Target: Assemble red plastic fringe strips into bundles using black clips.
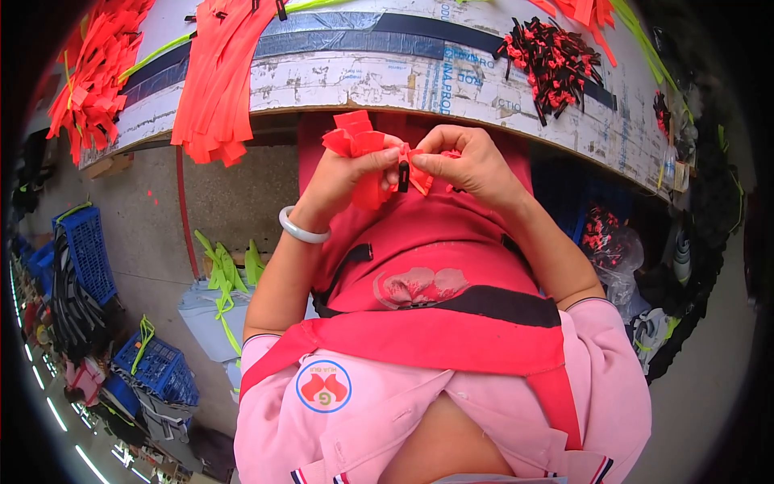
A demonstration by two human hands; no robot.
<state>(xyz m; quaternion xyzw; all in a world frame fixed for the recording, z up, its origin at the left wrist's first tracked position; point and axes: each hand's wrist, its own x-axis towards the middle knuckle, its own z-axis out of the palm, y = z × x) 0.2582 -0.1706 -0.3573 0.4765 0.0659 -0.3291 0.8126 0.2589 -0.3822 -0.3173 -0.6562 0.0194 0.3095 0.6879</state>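
Observation:
Over my lap, just off the table's near edge, my left hand (pixel 351 173) is closed around a bunch of red fabric strips (pixel 352 139), whose ends stick out above and below the fingers. A small black piece, like a loop or buckle (pixel 403 177), hangs upright at its fingertips. My right hand (pixel 468 161) pinches part of a red strip (pixel 422 182) between thumb and forefinger, close beside the black piece. The two hands nearly touch. Exactly how the strip and black piece join is hidden by the fingers.
On the table (pixel 339 81) lie long red strips (pixel 218 89) hanging over its edge, another red bundle (pixel 101 73) at far left, and a pile of small red-and-black pieces (pixel 552 64) at right. Blue crates (pixel 157 367) stand on the floor at left; a clear plastic bag (pixel 619 258) sits at right.

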